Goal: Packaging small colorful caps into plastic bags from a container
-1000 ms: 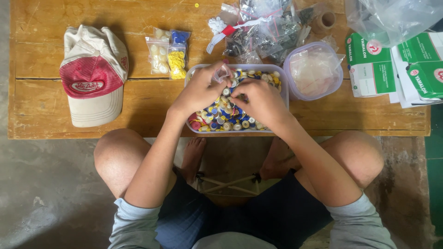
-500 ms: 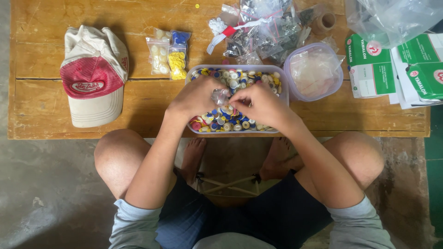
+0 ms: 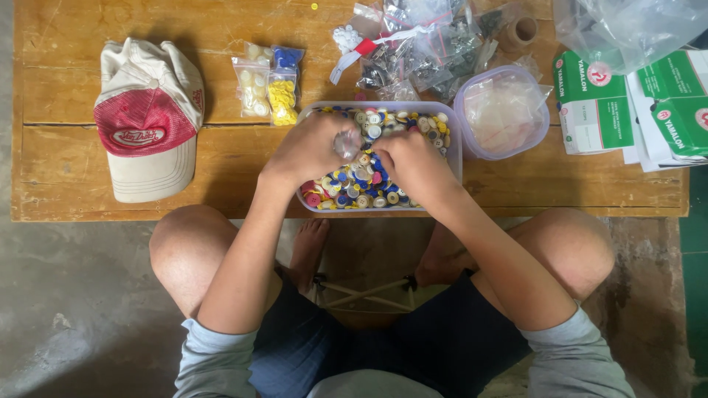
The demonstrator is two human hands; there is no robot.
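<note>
- Over the clear tub (image 3: 451,151) of mixed buttons (image 3: 361,188), left hand (image 3: 310,147) pinches a small clear bag (image 3: 346,141); right hand (image 3: 413,163) curls beside it, contents unclear.
- Risk: a loose pinch tips that bag, spilling buttons back into the mix.

Both bare forearms rise from the lower part of the frame and converge just above its centre. The left hand (image 3: 308,151), left of centre, is curled with knuckles up, fingers bent inward toward the other hand. The right hand (image 3: 413,163), just right of centre, is likewise cupped, its fingers pinched together. The fingertips of both nearly meet. Bent bare knees flank the arms at mid-frame.
</note>
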